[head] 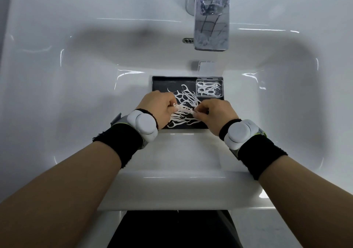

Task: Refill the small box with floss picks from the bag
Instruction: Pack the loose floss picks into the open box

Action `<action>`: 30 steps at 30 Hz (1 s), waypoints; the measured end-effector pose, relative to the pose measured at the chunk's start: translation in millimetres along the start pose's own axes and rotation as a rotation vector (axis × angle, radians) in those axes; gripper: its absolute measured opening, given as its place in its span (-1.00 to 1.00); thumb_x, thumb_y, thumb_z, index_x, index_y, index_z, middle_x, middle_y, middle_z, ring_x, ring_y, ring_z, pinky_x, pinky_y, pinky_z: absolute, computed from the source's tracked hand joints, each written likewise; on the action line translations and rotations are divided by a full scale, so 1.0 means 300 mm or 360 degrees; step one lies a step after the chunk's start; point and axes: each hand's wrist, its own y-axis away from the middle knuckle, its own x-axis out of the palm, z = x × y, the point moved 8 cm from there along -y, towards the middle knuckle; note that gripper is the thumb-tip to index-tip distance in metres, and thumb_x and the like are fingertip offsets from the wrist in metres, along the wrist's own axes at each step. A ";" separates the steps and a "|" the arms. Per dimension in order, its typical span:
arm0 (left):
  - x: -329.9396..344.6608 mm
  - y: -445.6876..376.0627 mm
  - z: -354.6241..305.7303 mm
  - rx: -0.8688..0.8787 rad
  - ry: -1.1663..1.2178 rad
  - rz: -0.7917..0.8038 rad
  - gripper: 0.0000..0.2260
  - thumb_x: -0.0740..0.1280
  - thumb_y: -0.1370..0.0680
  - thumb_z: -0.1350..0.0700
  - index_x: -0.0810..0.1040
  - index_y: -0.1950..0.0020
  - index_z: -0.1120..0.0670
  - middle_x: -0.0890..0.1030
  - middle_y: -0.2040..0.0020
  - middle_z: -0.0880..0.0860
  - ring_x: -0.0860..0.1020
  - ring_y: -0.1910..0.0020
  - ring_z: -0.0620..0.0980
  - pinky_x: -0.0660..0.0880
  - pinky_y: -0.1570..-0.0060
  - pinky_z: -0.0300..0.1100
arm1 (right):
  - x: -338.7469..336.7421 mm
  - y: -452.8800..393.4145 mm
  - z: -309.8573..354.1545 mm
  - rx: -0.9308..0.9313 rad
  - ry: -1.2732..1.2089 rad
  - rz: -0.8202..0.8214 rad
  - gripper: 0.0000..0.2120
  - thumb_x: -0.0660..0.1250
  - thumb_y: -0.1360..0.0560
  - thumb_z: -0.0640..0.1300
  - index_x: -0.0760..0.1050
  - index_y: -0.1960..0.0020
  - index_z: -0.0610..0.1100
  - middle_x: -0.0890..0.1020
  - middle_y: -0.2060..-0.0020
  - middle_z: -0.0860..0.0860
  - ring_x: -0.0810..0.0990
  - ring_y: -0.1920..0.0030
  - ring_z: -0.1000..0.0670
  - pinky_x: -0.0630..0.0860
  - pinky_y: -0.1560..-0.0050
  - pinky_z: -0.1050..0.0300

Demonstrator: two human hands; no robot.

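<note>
A black tray lies inside the white sink, with several white floss picks scattered on it. In the tray's far right corner sits the small clear box, its lid open and several picks inside. My left hand and my right hand meet over the tray's near half. Between them they pinch a small bundle of floss picks, fingers curled round its two ends. No bag is visible.
The white sink basin surrounds the tray. A chrome tap overhangs the basin just behind the tray, and an overflow slot sits beside it. The sink's flat front rim runs under my forearms.
</note>
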 end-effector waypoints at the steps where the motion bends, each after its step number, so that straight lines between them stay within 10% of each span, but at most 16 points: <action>1: -0.009 -0.002 -0.006 -0.0012 0.0013 -0.0009 -0.85 0.30 -0.55 0.01 0.56 -0.06 0.02 0.59 -0.02 0.11 0.52 -0.04 0.11 0.45 -0.08 -0.06 | -0.005 0.002 -0.012 0.0022 0.0000 0.0012 -0.87 0.40 -0.47 0.00 0.63 0.05 -0.04 0.56 0.23 0.09 0.52 0.15 0.02 0.40 0.12 0.20; 11: -0.078 -0.027 -0.086 -0.0116 0.0289 -0.0183 -0.85 0.31 -0.56 0.09 0.55 -0.11 0.07 0.57 0.08 0.01 0.52 0.07 0.01 0.41 0.03 -0.22 | -0.065 -0.003 -0.020 -0.0026 -0.0436 -0.0019 -0.54 0.41 -0.46 0.07 0.46 -0.34 0.03 0.59 -0.02 0.12 0.55 0.00 0.08 0.45 -0.15 0.20; 18: -0.064 -0.056 -0.125 -0.0104 0.0398 -0.0186 -0.84 0.34 -0.54 0.10 0.59 -0.11 0.05 0.57 0.07 -0.04 0.52 0.07 -0.07 0.35 0.01 -0.30 | -0.102 -0.032 -0.036 0.0011 -0.0566 -0.0044 -0.75 0.24 -0.58 0.01 0.54 0.23 -0.02 0.58 0.37 0.12 0.48 0.33 0.12 0.41 0.24 0.23; 30: -0.052 -0.100 -0.109 -0.0269 0.0408 -0.0302 -0.89 0.30 -0.57 0.13 0.59 -0.04 0.09 0.65 0.00 0.04 0.53 0.08 -0.04 0.38 0.02 -0.25 | -0.202 -0.090 -0.166 0.0128 -0.0357 -0.0253 -0.74 0.21 -0.59 0.02 0.62 0.01 -0.08 0.60 0.12 -0.07 0.51 0.09 -0.06 0.32 0.13 0.18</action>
